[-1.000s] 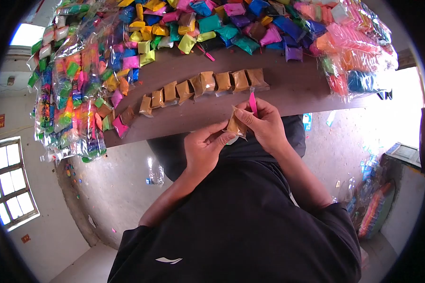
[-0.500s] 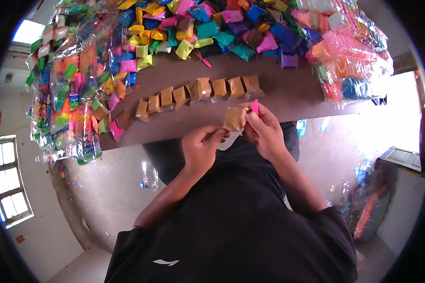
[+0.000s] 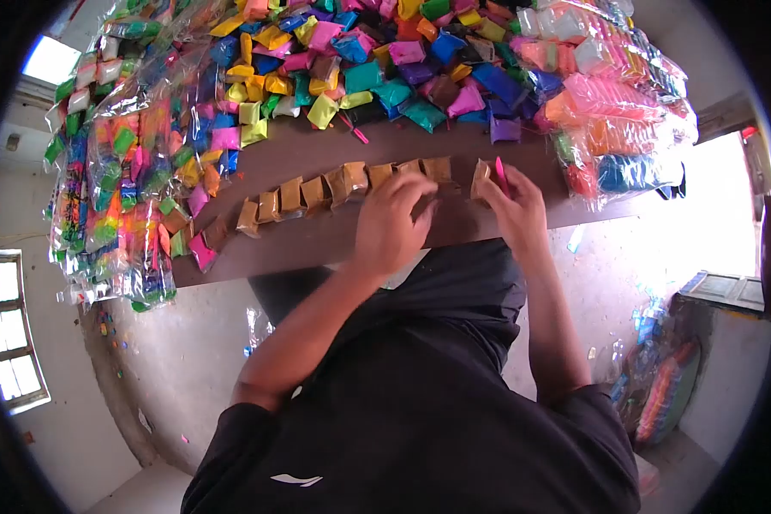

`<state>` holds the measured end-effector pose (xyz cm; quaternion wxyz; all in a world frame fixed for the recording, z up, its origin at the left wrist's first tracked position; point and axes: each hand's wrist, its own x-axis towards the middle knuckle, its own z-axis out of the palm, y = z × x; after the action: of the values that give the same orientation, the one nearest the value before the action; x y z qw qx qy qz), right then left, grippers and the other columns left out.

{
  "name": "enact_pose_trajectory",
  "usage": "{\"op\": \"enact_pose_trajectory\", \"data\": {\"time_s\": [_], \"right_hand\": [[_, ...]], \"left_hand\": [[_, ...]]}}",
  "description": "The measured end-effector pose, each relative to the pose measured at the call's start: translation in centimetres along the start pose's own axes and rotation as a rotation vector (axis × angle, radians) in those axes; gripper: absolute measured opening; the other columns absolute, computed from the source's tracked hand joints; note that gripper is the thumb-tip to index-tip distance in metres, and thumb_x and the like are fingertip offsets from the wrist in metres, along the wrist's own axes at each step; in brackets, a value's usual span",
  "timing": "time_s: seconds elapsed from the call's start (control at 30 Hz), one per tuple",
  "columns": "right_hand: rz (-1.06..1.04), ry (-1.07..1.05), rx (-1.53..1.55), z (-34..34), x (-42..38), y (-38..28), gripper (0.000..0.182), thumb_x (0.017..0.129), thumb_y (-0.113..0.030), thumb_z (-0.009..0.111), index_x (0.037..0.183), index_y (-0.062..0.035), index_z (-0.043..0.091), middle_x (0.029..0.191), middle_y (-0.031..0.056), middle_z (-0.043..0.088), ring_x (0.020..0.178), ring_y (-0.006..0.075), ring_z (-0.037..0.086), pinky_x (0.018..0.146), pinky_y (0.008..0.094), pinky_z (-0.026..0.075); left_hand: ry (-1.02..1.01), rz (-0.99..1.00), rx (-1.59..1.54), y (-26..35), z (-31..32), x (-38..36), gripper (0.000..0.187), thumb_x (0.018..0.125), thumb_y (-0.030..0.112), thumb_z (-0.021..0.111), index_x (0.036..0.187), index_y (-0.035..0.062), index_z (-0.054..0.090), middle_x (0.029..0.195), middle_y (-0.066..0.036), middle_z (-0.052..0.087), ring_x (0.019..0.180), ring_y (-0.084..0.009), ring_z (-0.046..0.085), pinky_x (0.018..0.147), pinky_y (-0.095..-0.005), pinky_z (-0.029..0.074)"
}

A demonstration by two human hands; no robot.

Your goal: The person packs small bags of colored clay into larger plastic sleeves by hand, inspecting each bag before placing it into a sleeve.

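A row of small brown packets point(image 3: 291, 197) in clear wrap lies across the brown table point(image 3: 317, 141). My left hand point(image 3: 391, 224) is over the right part of this row, fingers curved and thumb apart, with nothing between them. It hides parts of several packets. Off the row's right end, my right hand point(image 3: 519, 206) grips another brown packet point(image 3: 481, 178), which stands on edge at its fingertips. A slim pink tool point(image 3: 501, 176) sticks up from between the fingers of the same hand; its lower part is hidden.
A heap of colourful packets point(image 3: 364, 77) covers the back of the table. Clear bags of multicoloured packets point(image 3: 133, 171) stand at the left, and bags of pink and orange packets point(image 3: 612, 107) at the right. A small pink loop point(image 3: 360, 134) lies before the heap.
My right hand has carried the brown packet right and forward to the row's end, keeping the pink tool. My left hand has left that packet and moved forward over the row.
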<state>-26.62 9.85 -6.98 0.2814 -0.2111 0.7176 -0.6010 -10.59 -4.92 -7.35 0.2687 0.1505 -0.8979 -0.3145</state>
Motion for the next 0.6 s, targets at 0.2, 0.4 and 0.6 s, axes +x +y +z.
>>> {"op": "enact_pose_trajectory", "data": {"time_s": [0.2,0.4,0.6], "right_hand": [[-0.269,0.063,-0.605,1.1,2.9,0.2,0.034,0.093,-0.027,0.069,0.119,-0.0045,0.072,0.106,0.0244,0.071,0.101,0.0435,0.068,0.087,0.0464,0.054],[-0.233,0.021,-0.688,1.1,3.3,0.9,0.037,0.093,-0.025,0.071,0.122,-0.0029,0.071,0.112,0.0233,0.072,0.105,0.0387,0.070,0.090,0.0416,0.054],[-0.274,0.043,-0.672,2.0,3.9,1.9,0.036,0.092,-0.023,0.071,0.123,-0.0035,0.070,0.111,0.0223,0.073,0.103,0.0364,0.071,0.088,0.0408,0.055]], "left_hand": [[-0.138,0.137,0.227,-2.8,1.5,3.3,0.046,0.079,0.014,0.078,0.123,0.0066,0.064,0.126,-0.012,0.065,0.123,-0.0350,0.057,0.111,-0.0465,0.041],[-0.152,0.069,0.137,-3.1,1.1,3.0,0.046,0.074,0.004,0.078,0.118,0.0064,0.066,0.122,-0.011,0.067,0.120,-0.0336,0.059,0.108,-0.0472,0.043],[-0.202,0.053,0.150,-3.2,0.8,3.1,0.050,0.074,0.006,0.078,0.122,0.0063,0.064,0.126,-0.012,0.066,0.125,-0.0325,0.057,0.111,-0.0469,0.041]]}}
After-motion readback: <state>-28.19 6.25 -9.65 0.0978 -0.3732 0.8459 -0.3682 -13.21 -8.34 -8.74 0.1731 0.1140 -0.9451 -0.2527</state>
